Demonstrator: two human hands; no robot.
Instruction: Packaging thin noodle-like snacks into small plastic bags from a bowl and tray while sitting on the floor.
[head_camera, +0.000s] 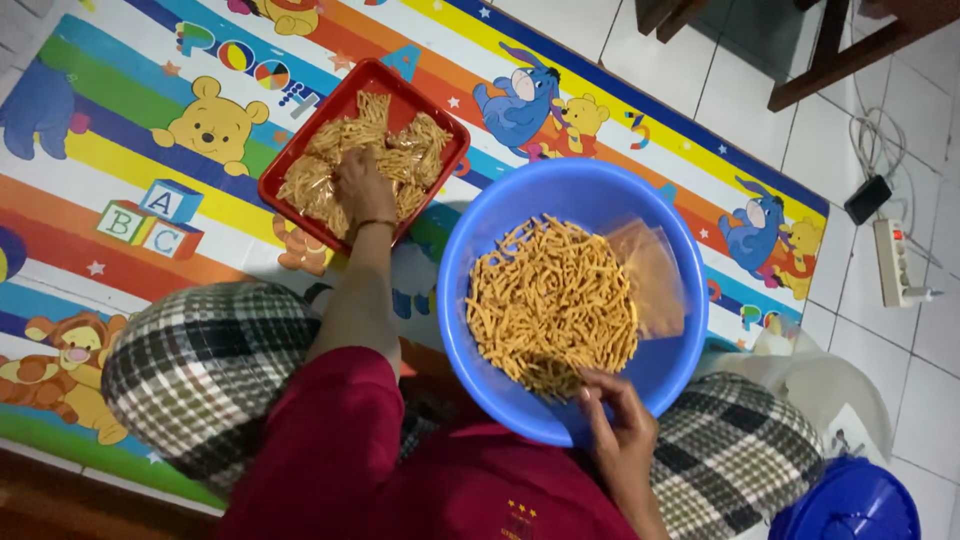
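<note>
Two arms reach out: left hand (362, 185) flat on packets (385, 160) (grip unclear), right hand (612, 405) pinching sticks (550, 300).

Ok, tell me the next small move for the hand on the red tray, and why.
Probably lift the left hand off the red tray and bring it back to the blue basin. It rests flat on filled snack packets, while loose snack sticks and an empty clear bag wait in the basin, where the right hand is.
</note>
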